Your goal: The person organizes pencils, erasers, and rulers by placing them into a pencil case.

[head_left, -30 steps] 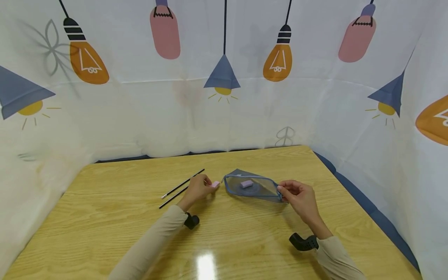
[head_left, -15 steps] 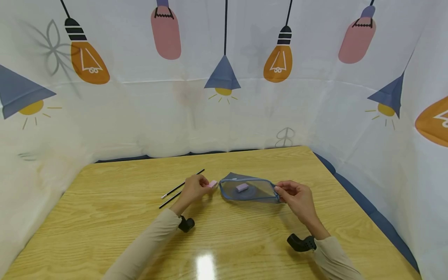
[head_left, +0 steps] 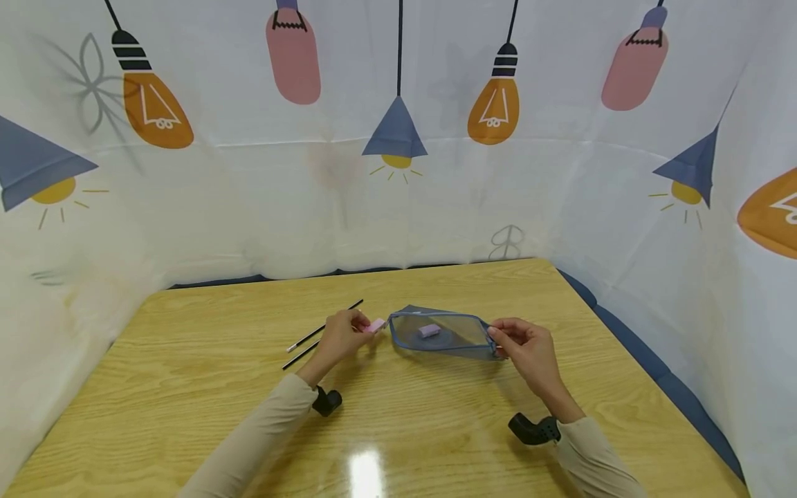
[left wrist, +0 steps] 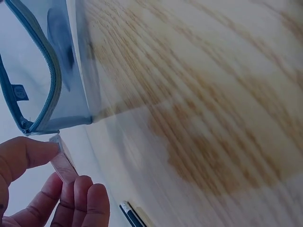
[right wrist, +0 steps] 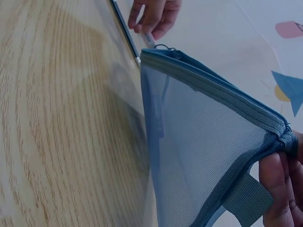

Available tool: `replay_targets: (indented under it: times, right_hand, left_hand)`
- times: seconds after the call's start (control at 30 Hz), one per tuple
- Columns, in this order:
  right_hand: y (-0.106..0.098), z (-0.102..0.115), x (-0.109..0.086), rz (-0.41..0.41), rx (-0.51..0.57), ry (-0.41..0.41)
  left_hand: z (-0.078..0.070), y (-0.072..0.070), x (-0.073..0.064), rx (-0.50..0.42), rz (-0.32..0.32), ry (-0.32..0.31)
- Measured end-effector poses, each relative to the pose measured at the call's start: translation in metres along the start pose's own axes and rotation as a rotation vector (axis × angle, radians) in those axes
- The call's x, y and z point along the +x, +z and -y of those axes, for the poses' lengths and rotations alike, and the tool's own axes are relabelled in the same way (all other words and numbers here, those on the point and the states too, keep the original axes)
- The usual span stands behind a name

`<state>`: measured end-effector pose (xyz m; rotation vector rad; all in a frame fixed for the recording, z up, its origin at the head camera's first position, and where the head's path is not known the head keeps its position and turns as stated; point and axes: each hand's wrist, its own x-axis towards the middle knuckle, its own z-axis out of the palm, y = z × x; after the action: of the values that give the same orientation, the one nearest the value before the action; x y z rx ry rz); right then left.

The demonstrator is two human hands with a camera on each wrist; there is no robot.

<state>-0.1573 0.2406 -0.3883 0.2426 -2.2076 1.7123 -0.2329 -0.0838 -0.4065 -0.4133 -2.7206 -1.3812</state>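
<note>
Between thumb and fingers, my left hand (head_left: 339, 337) pinches a small pink eraser (head_left: 376, 326), just left of the pouch's end. The blue mesh zipper pouch (head_left: 461, 321) has its zipped mouth spread wide. My right hand (head_left: 528, 348) grips the pouch's right end at the zipper corner. Through the mouth a second pink eraser (head_left: 429, 330) shows inside the pouch. In the left wrist view the held eraser (left wrist: 64, 163) is close below the pouch's corner. A fabric tab (right wrist: 248, 198) sticks out by my right fingers in the right wrist view.
Two dark pencils lie on the wooden table (head_left: 187, 387) left of the pouch: a far pencil (head_left: 308, 337) with a white end, and a near pencil (head_left: 301, 355) partly behind my left hand. A patterned curtain (head_left: 261, 200) stands behind the table and along its sides.
My left hand has shifted slightly left with the eraser, still pinched. The pouch and my right hand have also moved a little left. The eraser inside has gone along with the pouch.
</note>
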Motion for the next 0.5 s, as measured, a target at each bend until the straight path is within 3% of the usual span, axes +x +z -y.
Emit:
replay_targets:
  times: [0.13, 0.5]
  right_hand:
    - [-0.002, -0.016, 0.004, -0.016, 0.010, 0.026]
    - [-0.002, -0.016, 0.004, -0.040, 0.006, 0.056]
  left_hand:
    - [-0.001, -0.001, -0.001, -0.009, -0.006, 0.006]
    - [-0.003, -0.002, -0.003, -0.026, -0.023, 0.021]
